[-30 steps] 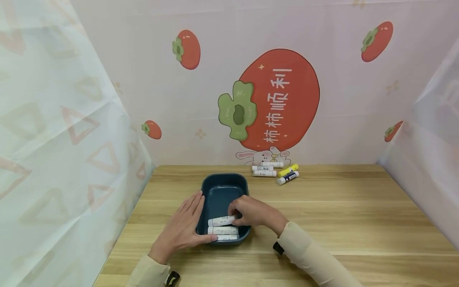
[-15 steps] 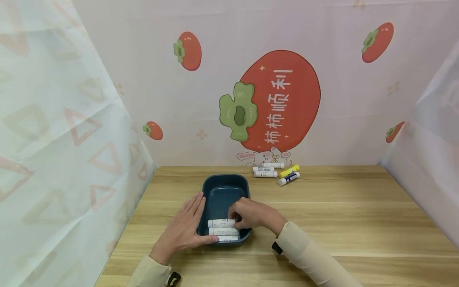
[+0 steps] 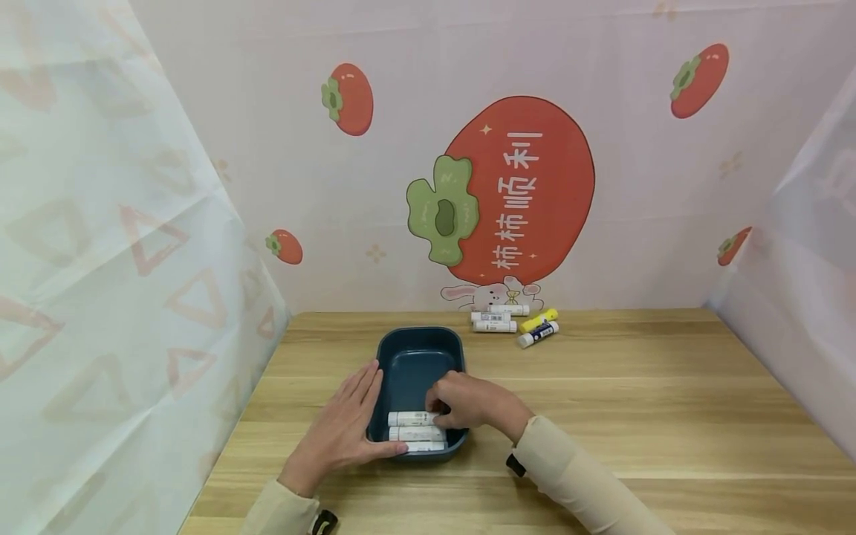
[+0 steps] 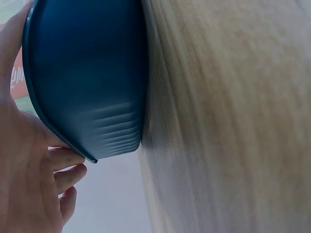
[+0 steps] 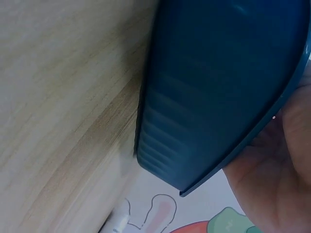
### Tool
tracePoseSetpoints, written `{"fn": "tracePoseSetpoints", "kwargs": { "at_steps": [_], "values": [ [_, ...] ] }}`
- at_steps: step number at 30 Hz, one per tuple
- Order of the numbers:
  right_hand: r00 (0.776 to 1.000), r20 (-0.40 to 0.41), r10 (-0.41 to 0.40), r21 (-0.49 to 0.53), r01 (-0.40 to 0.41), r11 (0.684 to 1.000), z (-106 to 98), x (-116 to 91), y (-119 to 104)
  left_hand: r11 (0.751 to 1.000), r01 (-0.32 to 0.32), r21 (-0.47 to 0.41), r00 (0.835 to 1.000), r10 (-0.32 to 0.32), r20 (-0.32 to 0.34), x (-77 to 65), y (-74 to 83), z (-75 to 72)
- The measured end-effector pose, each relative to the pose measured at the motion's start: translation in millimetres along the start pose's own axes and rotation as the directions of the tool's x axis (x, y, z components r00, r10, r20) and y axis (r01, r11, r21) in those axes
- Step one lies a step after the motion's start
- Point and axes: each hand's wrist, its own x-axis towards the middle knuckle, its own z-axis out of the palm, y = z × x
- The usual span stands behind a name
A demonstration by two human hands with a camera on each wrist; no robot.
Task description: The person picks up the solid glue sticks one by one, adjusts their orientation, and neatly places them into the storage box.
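A dark blue rectangular bin (image 3: 404,375) stands on the table. Across its near end lie white glue sticks: a front one (image 3: 425,446) along the near wall, a middle one (image 3: 408,433) behind it, and a rear one (image 3: 404,418). My right hand (image 3: 471,401) reaches over the right rim and pinches the right end of the rear glue stick; its fingertips are partly hidden. My left hand (image 3: 341,423) lies along the left rim with fingers straight, its thumb stretched over the near rim by the front stick. Both wrist views show the bin's outer walls.
Toward the back of the table (image 3: 635,386) lie several more sticks: a group of white ones (image 3: 495,327), a yellow one (image 3: 539,320) and a navy one with white ends (image 3: 538,334). A persimmon-printed backdrop (image 3: 635,245) rises behind the table's far edge.
The rear glue stick, tilted a second ago, has come down level and parallel with the middle one, the right hand still pinching its end. The left hand stays in place.
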Motion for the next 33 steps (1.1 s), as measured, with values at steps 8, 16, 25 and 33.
{"fn": "tracePoseSetpoints", "kwargs": {
  "at_steps": [8, 16, 25, 33],
  "values": [
    [0.999, -0.052, -0.013, 0.028, 0.014, 1.0, -6, -6, 0, 1.0, -0.003, 0.004, 1.0, 0.003, 0.0, 0.6, -0.2, 0.8],
    [0.982, -0.185, 0.034, 0.1, -0.016, 0.995, -22, -21, 3, 1.0, -0.005, -0.002, 1.0, 0.005, -0.001, 0.9, 0.2, -0.3],
    [0.942, -0.32, 0.101, 0.152, -0.054, 0.987, -41, -39, 21, 1.0, 0.009, -0.011, 1.0, -0.008, 0.005, 0.6, -2.1, 0.4],
    [0.911, -0.379, 0.163, 0.123, -0.125, 0.984, -51, -58, 42, 1.0, -0.005, -0.013, 1.0, 0.005, -0.003, 1.3, -2.6, 0.7]
  ]
}}
